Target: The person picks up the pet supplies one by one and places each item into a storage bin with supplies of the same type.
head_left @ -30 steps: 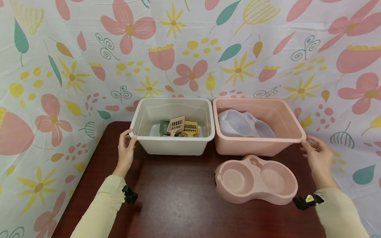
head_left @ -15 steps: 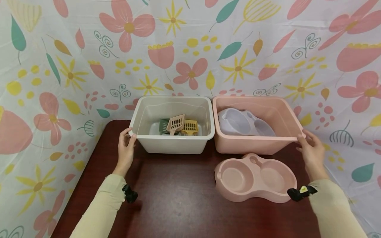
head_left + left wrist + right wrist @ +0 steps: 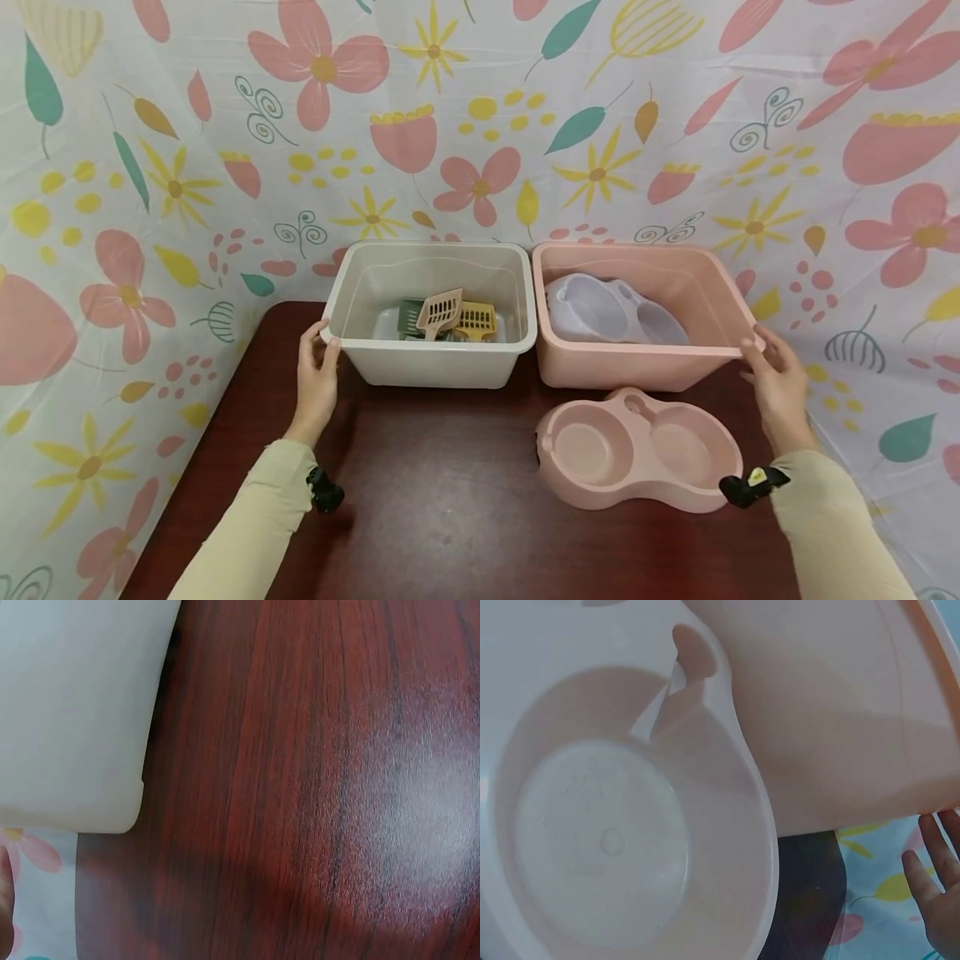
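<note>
My left hand [image 3: 317,385] holds the front left corner of the pale grey bin [image 3: 435,368], thumb on the front rim and fingers at the side. Several litter scoops, among them a beige one [image 3: 441,310], a yellow one [image 3: 481,317] and a green one [image 3: 408,317], lie inside. At the front right corner of the pink bin [image 3: 607,371], my right hand [image 3: 782,396] grips the rim between thumb and fingers. A lavender double pet bowl [image 3: 588,302] leans inside that bin. In the left wrist view only a sliver of a finger [image 3: 4,904] shows.
A pink double pet bowl [image 3: 641,454] stands on the dark red table [image 3: 442,508] in front of the pink bin. Both bins stand side by side against a flower-patterned cloth [image 3: 480,100]. A black wrist device [image 3: 324,490] sits on each cuff.
My right hand has shifted left and slightly up, closing in on the pink bin's corner. My left hand stays at the grey bin's corner. The bins look almost unmoved.
</note>
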Motion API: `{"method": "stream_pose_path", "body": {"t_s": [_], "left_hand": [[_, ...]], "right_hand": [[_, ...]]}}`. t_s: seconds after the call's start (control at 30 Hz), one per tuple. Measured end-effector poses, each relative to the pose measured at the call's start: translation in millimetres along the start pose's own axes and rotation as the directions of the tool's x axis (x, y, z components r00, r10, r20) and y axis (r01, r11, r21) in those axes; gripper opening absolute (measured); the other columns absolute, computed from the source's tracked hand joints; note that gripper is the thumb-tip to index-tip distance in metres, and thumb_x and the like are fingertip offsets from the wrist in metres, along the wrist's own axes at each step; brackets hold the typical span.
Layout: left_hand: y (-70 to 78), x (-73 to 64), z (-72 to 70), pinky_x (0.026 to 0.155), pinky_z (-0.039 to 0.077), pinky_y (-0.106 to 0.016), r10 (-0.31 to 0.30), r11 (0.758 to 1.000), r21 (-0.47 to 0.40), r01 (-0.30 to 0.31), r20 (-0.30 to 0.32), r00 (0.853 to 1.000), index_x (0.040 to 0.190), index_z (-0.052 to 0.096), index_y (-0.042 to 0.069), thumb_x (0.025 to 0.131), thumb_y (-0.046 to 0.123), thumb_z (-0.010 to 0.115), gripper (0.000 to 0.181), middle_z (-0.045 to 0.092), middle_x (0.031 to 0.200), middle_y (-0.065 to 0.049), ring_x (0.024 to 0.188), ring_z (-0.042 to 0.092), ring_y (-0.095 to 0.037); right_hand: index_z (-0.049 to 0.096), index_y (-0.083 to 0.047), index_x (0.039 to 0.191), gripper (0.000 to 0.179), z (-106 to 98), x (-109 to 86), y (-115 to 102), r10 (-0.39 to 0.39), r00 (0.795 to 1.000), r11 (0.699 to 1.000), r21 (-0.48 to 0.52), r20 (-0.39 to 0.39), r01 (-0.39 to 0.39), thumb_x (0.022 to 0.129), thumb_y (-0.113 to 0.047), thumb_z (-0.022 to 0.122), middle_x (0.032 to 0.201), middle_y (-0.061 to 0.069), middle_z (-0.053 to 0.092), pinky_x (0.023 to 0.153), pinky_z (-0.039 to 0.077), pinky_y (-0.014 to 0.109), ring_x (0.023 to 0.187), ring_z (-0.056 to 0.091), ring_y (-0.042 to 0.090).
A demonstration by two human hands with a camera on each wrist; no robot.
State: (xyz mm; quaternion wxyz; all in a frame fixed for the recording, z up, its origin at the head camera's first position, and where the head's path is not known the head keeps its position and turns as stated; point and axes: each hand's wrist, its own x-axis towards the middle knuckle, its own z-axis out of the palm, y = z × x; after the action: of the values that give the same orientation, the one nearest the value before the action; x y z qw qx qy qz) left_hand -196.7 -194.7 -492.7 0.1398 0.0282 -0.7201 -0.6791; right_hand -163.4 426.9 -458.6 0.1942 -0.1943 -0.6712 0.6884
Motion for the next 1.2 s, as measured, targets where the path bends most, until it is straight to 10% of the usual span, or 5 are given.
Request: {"method": "stream_pose_path", "body": {"t_s": [0.23,0.6,0.93,1.2], "left_hand": [[23.5,-11.8,2.9,0.083,0.039,-0.023,0.024,0.999,0.043,-0.023,-0.024,0.999,0.149,0.039,0.005,0.105,0.016,0.050,0.047,0.046,0.133,-0.021,0.107,0.048,-0.025],[-5.8,-12.4,-9.5,0.087,0.040,-0.018,0.018,0.998,0.067,-0.016,-0.028,0.999,0.155,0.034,0.023,0.105,0.023,0.052,0.053,0.046,0.135,-0.001,0.112,0.047,-0.012],[23.9,-49.1,-8.3,0.083,0.037,-0.022,0.072,0.995,0.073,-0.069,-0.032,0.997,0.143,0.045,-0.003,0.101,0.006,0.056,0.045,0.049,0.133,-0.025,0.103,0.048,-0.012],[6.3,-57.8,-1.0,0.087,0.042,-0.019,0.089,0.996,0.028,-0.089,-0.020,0.996,0.130,0.056,-0.008,0.100,0.002,0.056,0.032,0.058,0.125,-0.024,0.103,0.055,-0.013]], "right_hand": [[0.057,-0.012,0.141,0.048,1,-1.6,3,-0.006,1.000,0.997,0.081,0.009,0.005,0.094,-0.011,0.068,0.121,-0.002,0.057,0.064,0.052,0.015,0.085,0.063,-0.002],[0.058,-0.007,0.137,0.048,9,-2.2,6,0.018,0.999,0.970,0.243,-0.040,-0.008,0.091,-0.004,0.070,0.111,-0.002,0.061,0.059,0.054,0.020,0.078,0.066,0.005],[0.058,-0.010,0.137,0.046,5,-5.0,8,0.005,1.000,0.970,0.245,-0.003,-0.005,0.093,-0.005,0.068,0.117,-0.002,0.058,0.061,0.054,0.021,0.080,0.066,0.004],[0.059,-0.014,0.136,0.041,5,-4.2,9,0.000,1.000,0.981,0.193,-0.017,0.004,0.095,-0.009,0.065,0.119,-0.003,0.054,0.061,0.053,0.019,0.083,0.064,0.002]]}}
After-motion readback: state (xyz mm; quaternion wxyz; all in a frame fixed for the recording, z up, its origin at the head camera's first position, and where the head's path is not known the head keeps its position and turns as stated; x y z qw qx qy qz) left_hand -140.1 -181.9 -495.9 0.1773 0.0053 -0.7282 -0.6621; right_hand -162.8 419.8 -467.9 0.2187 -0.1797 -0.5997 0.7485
